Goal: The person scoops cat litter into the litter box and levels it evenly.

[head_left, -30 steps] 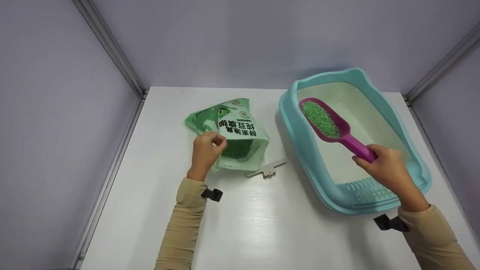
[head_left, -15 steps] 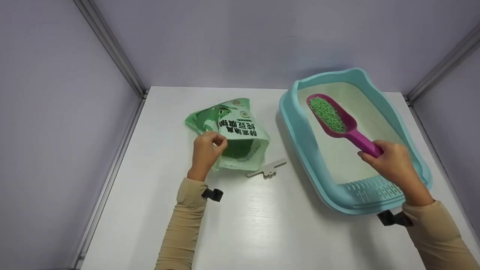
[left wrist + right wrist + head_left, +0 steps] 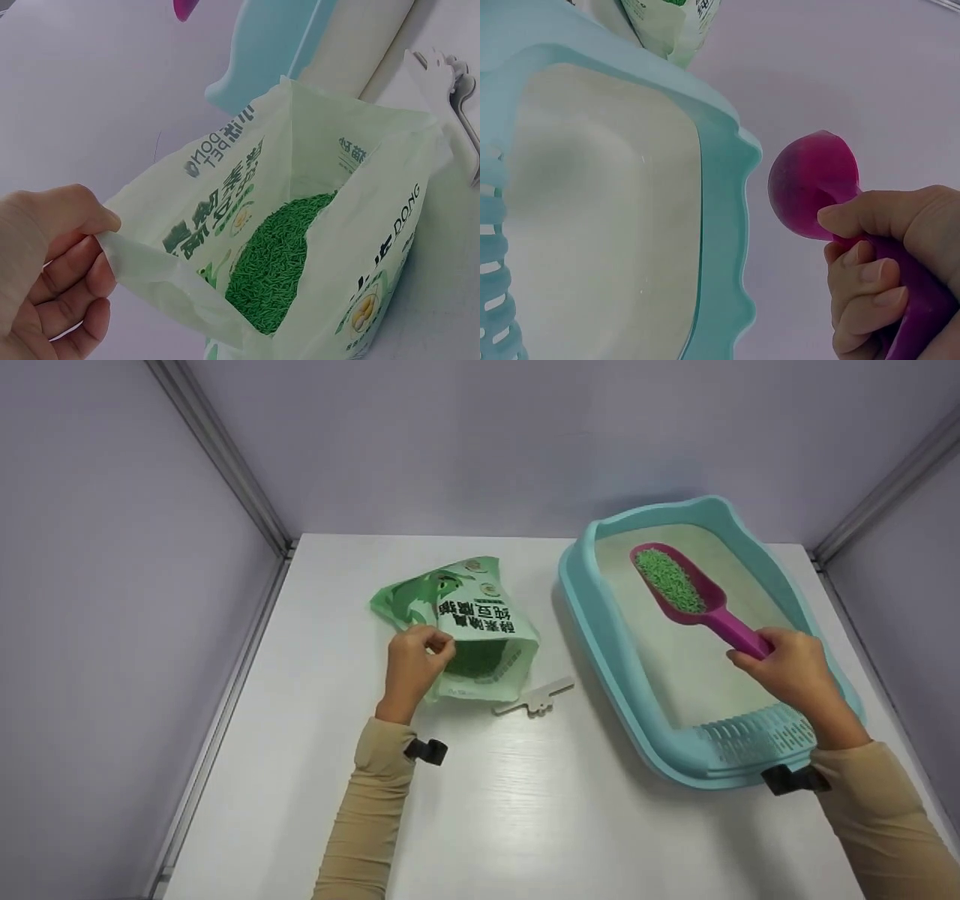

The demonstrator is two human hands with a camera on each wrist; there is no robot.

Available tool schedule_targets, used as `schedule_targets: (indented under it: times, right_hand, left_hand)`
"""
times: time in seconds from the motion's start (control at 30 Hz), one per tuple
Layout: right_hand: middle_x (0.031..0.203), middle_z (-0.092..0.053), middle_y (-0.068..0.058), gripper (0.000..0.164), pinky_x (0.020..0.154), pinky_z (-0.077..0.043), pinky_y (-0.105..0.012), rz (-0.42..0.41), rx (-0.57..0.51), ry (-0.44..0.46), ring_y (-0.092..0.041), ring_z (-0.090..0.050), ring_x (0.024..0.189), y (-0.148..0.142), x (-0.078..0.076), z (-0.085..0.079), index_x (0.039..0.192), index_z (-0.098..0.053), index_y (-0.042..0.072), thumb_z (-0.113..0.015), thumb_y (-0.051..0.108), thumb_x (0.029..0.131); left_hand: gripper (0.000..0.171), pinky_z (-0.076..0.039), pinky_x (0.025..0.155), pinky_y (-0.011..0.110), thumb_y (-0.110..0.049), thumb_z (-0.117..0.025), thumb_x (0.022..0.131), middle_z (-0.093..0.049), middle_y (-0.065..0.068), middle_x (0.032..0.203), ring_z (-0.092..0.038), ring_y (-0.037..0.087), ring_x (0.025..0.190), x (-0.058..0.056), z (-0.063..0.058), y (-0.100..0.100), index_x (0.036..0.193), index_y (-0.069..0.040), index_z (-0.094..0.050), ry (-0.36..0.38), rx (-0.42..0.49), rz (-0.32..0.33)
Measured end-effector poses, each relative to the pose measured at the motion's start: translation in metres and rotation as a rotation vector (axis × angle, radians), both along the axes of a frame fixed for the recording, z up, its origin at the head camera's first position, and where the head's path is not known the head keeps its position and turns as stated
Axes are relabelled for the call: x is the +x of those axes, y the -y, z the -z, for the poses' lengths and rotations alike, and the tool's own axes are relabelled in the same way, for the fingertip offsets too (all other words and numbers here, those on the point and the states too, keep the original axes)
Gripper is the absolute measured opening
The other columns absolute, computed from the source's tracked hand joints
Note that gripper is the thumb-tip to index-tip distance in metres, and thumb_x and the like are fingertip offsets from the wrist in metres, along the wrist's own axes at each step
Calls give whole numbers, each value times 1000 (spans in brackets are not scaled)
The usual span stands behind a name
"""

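Observation:
My left hand [image 3: 416, 664] pinches the rim of a pale green cat litter bag [image 3: 480, 615] between thumb and finger, and the bag's mouth gapes towards me. Green pellets [image 3: 274, 262] lie inside it in the left wrist view. On the right, my right hand [image 3: 795, 671] grips the handle of a magenta scoop [image 3: 712, 598], which bears a heap of green pellets [image 3: 670, 580]. In the head view the scoop appears over a turquoise litter box [image 3: 611, 660] with a whitish inside. The right wrist view shows only the scoop's underside, so its load is hidden there.
A light grey bag clip [image 3: 536, 699] lies on the white table [image 3: 495, 810] between bag and litter box. The box has a slotted ledge [image 3: 757, 735] at its near end. Plain walls [image 3: 517, 450] enclose the table at the back and sides.
My right hand has carried the loaded scoop to the right and a little away from me, further over the litter box. The left hand and the bag stay put.

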State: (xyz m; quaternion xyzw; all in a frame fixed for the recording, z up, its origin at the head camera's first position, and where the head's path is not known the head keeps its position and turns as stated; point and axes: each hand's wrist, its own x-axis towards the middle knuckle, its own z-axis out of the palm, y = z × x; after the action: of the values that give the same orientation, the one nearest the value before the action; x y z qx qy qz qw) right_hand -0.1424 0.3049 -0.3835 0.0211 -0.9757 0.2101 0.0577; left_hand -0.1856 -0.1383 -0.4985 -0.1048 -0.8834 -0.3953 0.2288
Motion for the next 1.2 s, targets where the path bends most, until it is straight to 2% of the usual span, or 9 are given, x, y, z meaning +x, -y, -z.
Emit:
schedule_targets:
  times: [0.43, 0.83, 1.2]
  right_hand:
    - [70, -60, -26, 31, 49, -37, -26, 1, 23, 32, -24, -48, 60, -14, -16, 6, 93, -63, -16, -67, 14, 87]
    - [73, -61, -25, 34, 51, -38, -27, 7, 25, 119, -26, -51, 63, -18, -29, 10, 95, -62, -16, -65, 17, 88]
    - [67, -59, -18, 31, 48, -40, -26, -14, 34, 201, -19, -50, 56, -20, -48, 23, 94, -63, -15, -66, 16, 87]
  left_hand:
    - [7, -56, 65, 34, -7, -68, 83, -71, 11, 75, -67, 22, 68, -1, 1, -1, 79, -4, -73, 1, 3, 1]
    - [7, -56, 64, 35, -6, -68, 82, -70, 12, 73, -66, 22, 67, -1, 0, -1, 78, -3, -73, -5, 19, 2]
    - [7, -56, 66, 36, -8, -68, 84, -70, 12, 75, -66, 23, 69, 1, 0, 0, 80, -4, -73, 8, 4, 4]
